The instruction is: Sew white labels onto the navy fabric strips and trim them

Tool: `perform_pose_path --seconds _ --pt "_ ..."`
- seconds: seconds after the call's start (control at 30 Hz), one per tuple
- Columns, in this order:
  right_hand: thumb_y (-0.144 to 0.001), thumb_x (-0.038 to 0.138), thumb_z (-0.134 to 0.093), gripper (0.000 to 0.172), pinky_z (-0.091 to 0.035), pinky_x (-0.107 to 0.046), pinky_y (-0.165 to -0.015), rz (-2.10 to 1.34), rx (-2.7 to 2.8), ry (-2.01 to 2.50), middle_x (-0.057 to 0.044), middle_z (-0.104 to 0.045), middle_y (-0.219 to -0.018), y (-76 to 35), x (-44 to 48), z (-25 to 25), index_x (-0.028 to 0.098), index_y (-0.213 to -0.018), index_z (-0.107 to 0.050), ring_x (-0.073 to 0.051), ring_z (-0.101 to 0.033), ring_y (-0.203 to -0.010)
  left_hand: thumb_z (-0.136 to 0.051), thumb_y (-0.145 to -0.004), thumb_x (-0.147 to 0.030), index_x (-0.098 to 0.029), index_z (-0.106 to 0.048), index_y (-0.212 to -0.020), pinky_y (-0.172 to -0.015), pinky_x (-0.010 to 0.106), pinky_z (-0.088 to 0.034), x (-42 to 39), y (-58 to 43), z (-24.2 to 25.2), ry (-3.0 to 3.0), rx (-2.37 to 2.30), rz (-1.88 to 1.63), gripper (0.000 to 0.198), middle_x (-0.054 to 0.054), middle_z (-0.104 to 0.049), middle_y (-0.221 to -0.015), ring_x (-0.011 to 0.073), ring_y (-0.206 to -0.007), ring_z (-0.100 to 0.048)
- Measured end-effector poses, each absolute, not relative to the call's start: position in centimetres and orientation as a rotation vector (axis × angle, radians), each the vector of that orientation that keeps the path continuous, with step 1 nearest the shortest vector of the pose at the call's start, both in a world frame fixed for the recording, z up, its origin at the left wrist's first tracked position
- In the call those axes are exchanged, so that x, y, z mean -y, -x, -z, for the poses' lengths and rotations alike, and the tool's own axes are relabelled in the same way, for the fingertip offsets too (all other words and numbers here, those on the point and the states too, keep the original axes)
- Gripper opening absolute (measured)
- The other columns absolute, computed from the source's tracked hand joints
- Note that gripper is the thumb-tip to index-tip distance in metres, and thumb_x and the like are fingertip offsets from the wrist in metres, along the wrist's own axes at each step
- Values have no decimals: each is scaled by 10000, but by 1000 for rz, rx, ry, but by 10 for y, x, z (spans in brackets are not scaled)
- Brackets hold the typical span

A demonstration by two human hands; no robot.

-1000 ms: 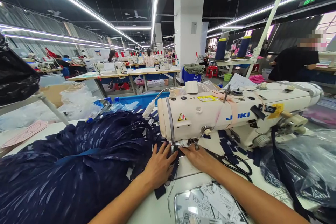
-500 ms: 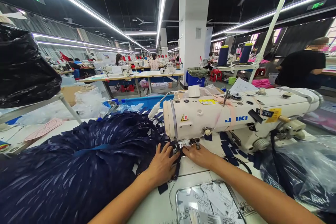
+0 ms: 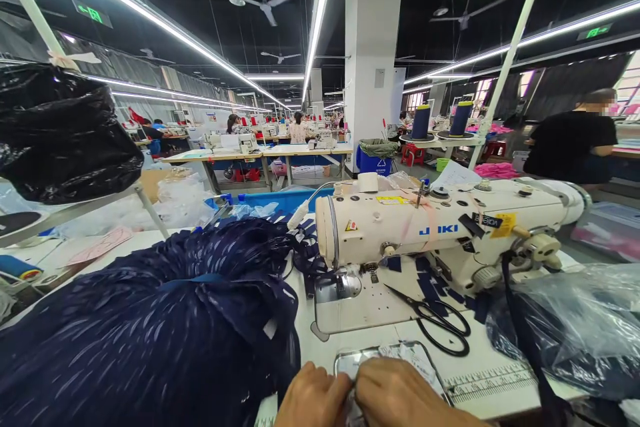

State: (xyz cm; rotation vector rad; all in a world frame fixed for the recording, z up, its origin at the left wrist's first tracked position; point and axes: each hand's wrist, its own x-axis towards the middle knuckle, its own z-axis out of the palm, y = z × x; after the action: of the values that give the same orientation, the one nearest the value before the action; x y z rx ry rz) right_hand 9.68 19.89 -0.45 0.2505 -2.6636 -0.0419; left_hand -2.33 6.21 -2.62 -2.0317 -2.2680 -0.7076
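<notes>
My left hand (image 3: pixel 313 395) and my right hand (image 3: pixel 400 395) are close together at the bottom middle, over the near part of a metal tray (image 3: pixel 341 365). Both have curled, pinched fingers, with a bit of something pale and crumpled between them that I cannot make out. White printed labels (image 3: pixel 411 359) lie in the tray, partly hidden by my hands. Beyond it stands a white sewing machine (image 3: pixel 370 230), with nothing held at its needle plate (image 3: pixel 340 285). Black-handled scissors (image 3: pixel 440 323) rest on the machine bed to the right.
A large heap of navy fabric pieces (image 3: pixel 150 340) fills the left side. Clear plastic bags with dark contents (image 3: pixel 575 327) lie at the right, near a printed ruler scale (image 3: pixel 490 381). Navy thread cones (image 3: pixel 421 123) stand behind the machine. A black plastic bag (image 3: pixel 65 140) hangs at the left.
Both hands have moved from the needle area down toward me, to the label tray. The dark piece at the needle has gone from there, and the scissors are now uncovered. My view has shifted slightly.
</notes>
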Motion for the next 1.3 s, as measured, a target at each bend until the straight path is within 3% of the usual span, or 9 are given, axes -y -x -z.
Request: perform_pose_path --seconds 0.13,0.23,0.3,0.47,0.57,0.7,1.0,1.1,1.3 --pt "-734 69 -526 137 -420 -254 -539 93 2661 151 -17 -570 -702 -111 -247 2 195 -713 -475 -173 -573 -613 -507 -796 -336 -182 -558 -726 -576 248 -418 -56 37 7 1483 2668 1868 177 22 -625 -664 163 -622 -571" --pt "-682 28 -515 148 -446 -328 -581 370 2675 510 -72 -580 -699 -129 -294 22 176 -686 -512 -255 -594 -668 -662 -655 -434 -171 -498 -716 -551 237 -418 -53 44 -4 783 2492 2783 316 19 -622 -665 140 -588 -559" --pt "-719 91 -524 104 -457 -341 -594 362 2729 595 -78 -575 -681 -139 -317 39 175 -657 -524 -268 -602 -685 -733 -574 -414 -169 -484 -711 -551 230 -420 -52 46 -5 530 2289 3054 376 20 -623 -690 127 -591 -555" --pt "-711 86 -493 107 -446 -312 -595 266 2870 705 -87 -598 -772 -143 -334 50 167 -718 -563 -252 -614 -724 -704 -627 -359 -168 -497 -764 -567 230 -441 -51 45 -1 473 2127 3218 312 8 -618 -678 119 -603 -566" --pt "-709 86 -476 115 -419 -294 -578 217 2920 775 -89 -605 -792 -137 -332 40 168 -735 -551 -249 -619 -722 -637 -662 -291 -165 -514 -768 -760 290 -480 -54 48 2 529 2021 3238 205 64 -648 -937 169 -826 -621" --pt "-707 113 -472 91 -365 -266 -518 102 2901 854 -53 -606 -679 -138 -334 33 185 -749 -510 -238 -615 -634 -533 -695 -218 -153 -572 -869 -984 385 -386 -60 55 6 609 1864 3341 190 97 -608 -1114 227 -1061 -557" --pt "-818 249 -413 84 -343 -278 -536 337 2451 113 -56 -577 -705 -132 -272 -1 184 -797 -462 -185 -537 -565 -601 -665 -129 -104 -653 -869 -995 369 -373 -67 57 9 529 1561 3661 211 130 -638 -1059 269 -1077 -542" --pt "-773 220 -488 46 -331 -288 -574 338 2442 19 -25 -554 -681 -115 -245 -17 184 -793 -468 -175 -518 -579 -653 -639 -148 -112 -657 -833 -978 358 -378 -67 56 9 598 1530 3669 197 135 -640 -1052 266 -1049 -560" --pt "-635 269 -680 274 -301 -304 -573 436 2468 -31 6 -536 -684 -93 -227 -23 174 -793 -478 -168 -487 -599 -681 -645 -168 -149 -603 -723 -936 349 -390 -67 52 5 712 1610 3583 113 113 -651 -1028 249 -1009 -582"
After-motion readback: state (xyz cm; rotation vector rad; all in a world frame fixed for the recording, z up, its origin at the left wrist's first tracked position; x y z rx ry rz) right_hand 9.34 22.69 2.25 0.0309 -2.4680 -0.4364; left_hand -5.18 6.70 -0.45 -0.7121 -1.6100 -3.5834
